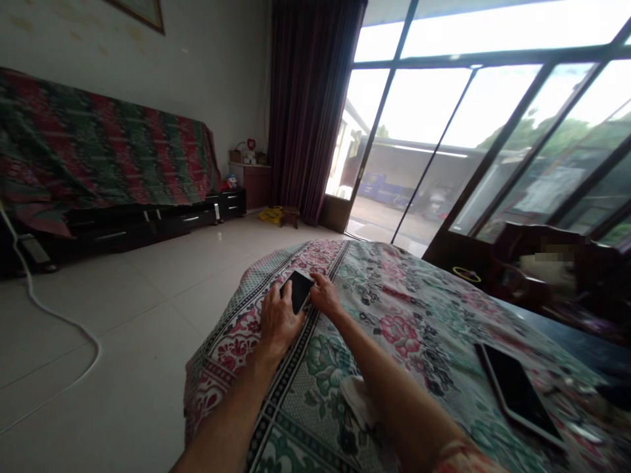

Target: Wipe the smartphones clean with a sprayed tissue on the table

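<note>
A smartphone (pixel 299 295) with a dark screen and a pale border is between my two hands, just over the flowered cloth (pixel 399 335). My left hand (pixel 280 318) grips its left side and lower end, with fingers reaching over the edge. At its right edge, the bent fingers of my right hand (pixel 325 295) hold on. Beneath my right forearm a white cloth (pixel 357 397) partly shows. To the right lies a tablet (pixel 520 391) with a black screen and a light frame, apart from both hands.
Left of the covered table, a white cable (pixel 91 341) runs over the tiled floor (pixel 148 302). A long black cabinet (pixel 182 220) under a striped cover (pixel 123 148) stands along the wall. Dark curtains (pixel 310 105) hang beside glass doors. Wooden furniture (pixel 517 249) is at the right.
</note>
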`<state>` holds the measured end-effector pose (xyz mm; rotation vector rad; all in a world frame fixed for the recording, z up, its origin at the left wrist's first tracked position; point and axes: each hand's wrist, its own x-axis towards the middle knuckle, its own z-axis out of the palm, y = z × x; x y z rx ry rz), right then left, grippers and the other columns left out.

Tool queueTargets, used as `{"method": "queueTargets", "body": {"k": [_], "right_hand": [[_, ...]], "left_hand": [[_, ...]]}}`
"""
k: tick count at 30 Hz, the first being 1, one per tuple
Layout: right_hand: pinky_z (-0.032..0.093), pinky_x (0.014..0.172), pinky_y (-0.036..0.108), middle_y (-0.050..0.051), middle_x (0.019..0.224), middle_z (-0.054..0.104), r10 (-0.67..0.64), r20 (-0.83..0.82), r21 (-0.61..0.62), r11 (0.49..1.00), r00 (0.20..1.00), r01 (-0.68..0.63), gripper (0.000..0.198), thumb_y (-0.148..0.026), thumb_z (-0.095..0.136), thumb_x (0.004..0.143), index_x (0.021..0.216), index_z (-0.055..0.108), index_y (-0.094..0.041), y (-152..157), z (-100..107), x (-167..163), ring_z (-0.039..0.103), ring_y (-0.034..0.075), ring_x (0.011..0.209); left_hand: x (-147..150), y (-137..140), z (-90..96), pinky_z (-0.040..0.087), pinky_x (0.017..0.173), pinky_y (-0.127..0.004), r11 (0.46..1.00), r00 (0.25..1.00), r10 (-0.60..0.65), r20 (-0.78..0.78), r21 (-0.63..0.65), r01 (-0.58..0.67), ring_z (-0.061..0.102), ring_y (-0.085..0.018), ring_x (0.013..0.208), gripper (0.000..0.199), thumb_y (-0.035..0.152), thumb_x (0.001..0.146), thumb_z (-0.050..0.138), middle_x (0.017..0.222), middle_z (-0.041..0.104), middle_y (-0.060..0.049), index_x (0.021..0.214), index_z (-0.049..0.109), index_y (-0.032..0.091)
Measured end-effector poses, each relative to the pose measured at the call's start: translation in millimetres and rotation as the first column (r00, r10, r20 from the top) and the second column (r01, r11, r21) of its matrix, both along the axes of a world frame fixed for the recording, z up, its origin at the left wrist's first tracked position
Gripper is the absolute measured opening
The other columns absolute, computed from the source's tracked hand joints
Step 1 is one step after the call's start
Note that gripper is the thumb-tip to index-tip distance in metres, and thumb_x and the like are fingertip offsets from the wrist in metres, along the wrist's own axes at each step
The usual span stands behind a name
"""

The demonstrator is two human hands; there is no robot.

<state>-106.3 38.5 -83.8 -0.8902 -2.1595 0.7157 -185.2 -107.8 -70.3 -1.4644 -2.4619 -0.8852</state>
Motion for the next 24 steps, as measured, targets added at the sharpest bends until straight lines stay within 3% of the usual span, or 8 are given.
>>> {"method": "queueTargets", "body": {"k": [5,10,17,24], "right_hand": [[0.046,0.099,0.037,0.005,0.106,0.070,-0.121,-0.049,-0.096,0.989,0.991,0.116,0.047,-0.009,0.048,0.071,0.112,0.068,-0.021,3,15,13,0.062,0.022,0.104],[0.049,0.096,0.035,0.003,0.105,0.072,-0.154,-0.108,-0.165,0.977,0.982,0.135,0.046,-0.011,0.046,0.070,0.108,0.069,-0.021,-5,24,69,0.064,0.020,0.103],[0.055,0.079,0.033,0.005,0.089,0.074,-0.255,-0.128,-0.278,0.937,0.958,0.212,0.037,-0.015,0.047,0.064,0.092,0.072,-0.017,-26,17,175,0.068,0.020,0.082],[0.056,0.080,0.034,0.008,0.102,0.073,-0.423,-0.204,-0.338,0.877,0.883,0.342,0.038,-0.020,0.051,0.067,0.101,0.067,-0.019,-22,8,248,0.070,0.022,0.093]], "left_hand": [[5,-1,1.9,0.039,0.106,-0.044,0.998,0.997,-0.024,-0.077,0.061,0.029,0.050,-0.034,0.123,0.070,0.030,0.078,0.062,0.136,0.052,-0.018,0.144,0.044,0.014],[22,-2,-0.5,0.037,0.110,-0.043,0.976,0.978,-0.196,-0.073,0.084,0.202,0.048,-0.033,0.128,0.074,0.031,0.076,0.066,0.142,0.050,-0.016,0.145,0.042,0.017],[79,10,9.9,0.040,0.107,-0.040,0.873,0.872,-0.488,-0.039,-0.037,0.487,0.053,-0.032,0.123,0.074,0.029,0.072,0.066,0.140,0.053,-0.013,0.142,0.047,0.019],[145,46,15.5,0.048,0.094,-0.032,0.774,0.785,-0.615,0.077,-0.133,0.619,0.063,-0.028,0.108,0.069,0.037,0.073,0.067,0.126,0.063,-0.011,0.138,0.051,0.019]]}}
